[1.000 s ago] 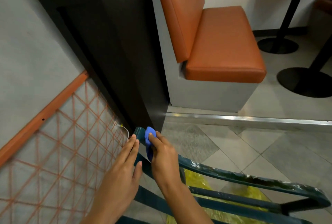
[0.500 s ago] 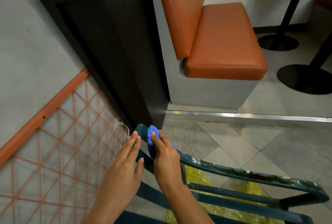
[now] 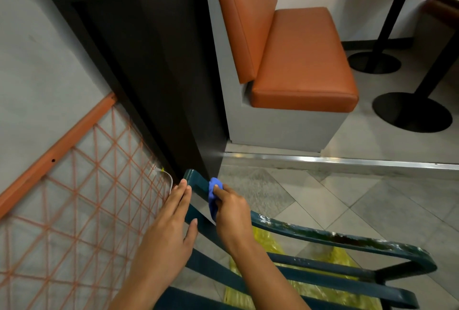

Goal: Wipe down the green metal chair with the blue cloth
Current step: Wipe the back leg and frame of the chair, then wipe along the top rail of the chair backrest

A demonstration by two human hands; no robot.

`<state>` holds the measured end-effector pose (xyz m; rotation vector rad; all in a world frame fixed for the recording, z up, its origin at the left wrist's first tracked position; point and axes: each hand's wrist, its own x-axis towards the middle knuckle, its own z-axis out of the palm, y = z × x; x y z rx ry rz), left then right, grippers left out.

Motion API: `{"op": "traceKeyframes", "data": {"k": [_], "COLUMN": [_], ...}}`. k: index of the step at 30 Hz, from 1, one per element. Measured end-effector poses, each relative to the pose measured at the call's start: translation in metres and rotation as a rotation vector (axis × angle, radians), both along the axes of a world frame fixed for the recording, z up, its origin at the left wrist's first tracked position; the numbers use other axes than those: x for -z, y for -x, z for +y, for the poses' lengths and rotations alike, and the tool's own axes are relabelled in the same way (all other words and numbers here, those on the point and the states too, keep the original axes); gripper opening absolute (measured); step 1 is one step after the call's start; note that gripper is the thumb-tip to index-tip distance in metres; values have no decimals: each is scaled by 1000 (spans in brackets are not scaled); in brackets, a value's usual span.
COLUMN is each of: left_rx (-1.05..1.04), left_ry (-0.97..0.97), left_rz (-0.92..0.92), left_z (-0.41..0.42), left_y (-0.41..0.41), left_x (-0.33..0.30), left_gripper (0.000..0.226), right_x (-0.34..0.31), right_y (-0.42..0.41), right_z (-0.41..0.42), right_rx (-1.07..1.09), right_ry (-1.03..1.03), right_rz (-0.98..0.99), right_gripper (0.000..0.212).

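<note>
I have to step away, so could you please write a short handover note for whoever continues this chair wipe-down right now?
Right hand: shut on the blue cloth, pressing it against the green metal chair near the top rail's left corner.
Left hand: open, fingers flat beside that corner, steadying the frame.
Done: cannot tell how much has been wiped.
Left: the top rail toward the right end looks scuffed and spotted; the lower slats also remain to check. A yellow plastic sheet lies beneath the chair.

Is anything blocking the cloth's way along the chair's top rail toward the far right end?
Nothing visible does. The right hand presses the blue cloth on the green chair's top rail, which runs bare, with chipped paint, to its right end. The left hand rests on the other side.
</note>
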<state>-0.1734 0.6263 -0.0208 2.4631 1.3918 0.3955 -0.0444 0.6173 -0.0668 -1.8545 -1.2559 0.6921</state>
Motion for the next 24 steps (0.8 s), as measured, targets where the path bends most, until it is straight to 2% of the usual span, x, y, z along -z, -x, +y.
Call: {"op": "traceKeyframes", "data": {"k": [4, 9, 11, 12, 14, 15, 16, 18, 20, 22, 24], "left_rx": [-2, 16, 18, 6, -17, -14, 22, 163, 277, 312, 328], "left_ry": [-11, -11, -13, -4, 25, 13, -37, -133, -113, 15, 37], "left_rz": [18, -7, -7, -21, -30, 2, 60, 109, 149, 166, 140], "left_z": [0, 1, 0, 0, 1, 1, 3, 6, 9, 11, 13], "left_y": [-1, 0, -1, -1, -2, -3, -5, -16, -30, -45, -55], "left_x": [0, 0, -1, -1, -5, -6, -5, -9, -14, -21, -22], "left_gripper": [65, 64, 64, 64, 63, 64, 68, 79, 78, 62, 44], "right_x": [1, 14, 11, 9, 1, -3, -8, -14, -21, -26, -27], "right_y": [8, 3, -1, -4, -11, -14, -14, -17, -22, -32, -44], "right_z": [0, -12, -17, -18, -28, -33, -37, -47, -57, -65, -72], "right_rx": [-12, -27, -102, -108, -19, 13, 42, 72, 78, 86, 69], "right_ry": [-45, 79, 88, 37, -20, -77, -121, -181, -207, -243, -270], "right_rz": [24, -99, -43, -97, -110, -80, 35, 140, 322, 456, 571], "right_gripper": [49, 67, 58, 45, 24, 23, 31, 54, 69, 64, 54]}}
